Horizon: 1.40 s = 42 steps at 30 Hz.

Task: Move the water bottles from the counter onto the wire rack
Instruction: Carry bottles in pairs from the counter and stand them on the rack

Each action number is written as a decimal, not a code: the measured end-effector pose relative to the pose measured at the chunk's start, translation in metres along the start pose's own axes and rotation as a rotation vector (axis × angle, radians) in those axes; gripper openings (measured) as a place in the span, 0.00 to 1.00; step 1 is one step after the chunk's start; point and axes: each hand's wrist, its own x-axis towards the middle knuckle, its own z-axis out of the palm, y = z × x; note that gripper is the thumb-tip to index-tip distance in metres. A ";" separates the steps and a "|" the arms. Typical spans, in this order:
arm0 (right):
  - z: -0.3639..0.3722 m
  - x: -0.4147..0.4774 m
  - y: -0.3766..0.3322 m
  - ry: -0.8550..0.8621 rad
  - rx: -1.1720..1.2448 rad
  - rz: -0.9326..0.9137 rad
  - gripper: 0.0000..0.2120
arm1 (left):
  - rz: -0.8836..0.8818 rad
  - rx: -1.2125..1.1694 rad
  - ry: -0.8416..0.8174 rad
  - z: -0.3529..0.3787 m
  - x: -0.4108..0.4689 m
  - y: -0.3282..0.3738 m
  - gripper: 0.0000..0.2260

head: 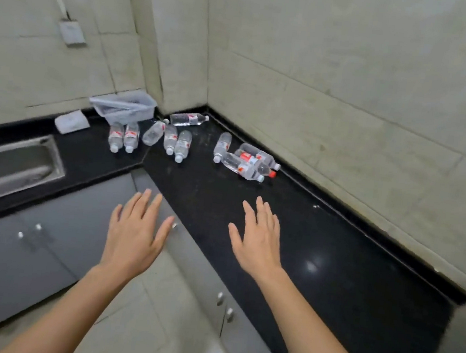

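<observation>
Clear plastic water bottles (183, 145) with red-and-white labels lie scattered on their sides in the far corner of the black worktop (319, 243), while the left hand (133, 235) and right hand (257, 243) hover empty, fingers spread.

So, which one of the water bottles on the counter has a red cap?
The bottle in the right-hand pile near the wall, the middle one of three. Its cap is red; the caps visible on the other bottles are white.
</observation>
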 end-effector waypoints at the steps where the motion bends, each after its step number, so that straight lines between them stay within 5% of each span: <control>1: 0.011 0.010 -0.008 -0.022 -0.004 -0.010 0.31 | -0.026 -0.002 -0.010 0.004 0.006 -0.014 0.34; 14: 0.141 0.241 -0.058 -0.170 0.061 0.008 0.31 | -0.099 0.103 -0.156 0.075 0.208 -0.130 0.34; 26: 0.209 0.405 -0.092 -0.311 0.071 0.020 0.32 | 0.018 0.176 -0.286 0.139 0.395 -0.195 0.32; 35: 0.262 0.477 -0.108 -0.480 0.176 0.251 0.36 | 0.250 0.121 -0.486 0.236 0.537 -0.243 0.35; 42: 0.332 0.518 -0.157 -0.468 0.413 0.686 0.39 | 0.535 0.027 -0.757 0.307 0.602 -0.271 0.37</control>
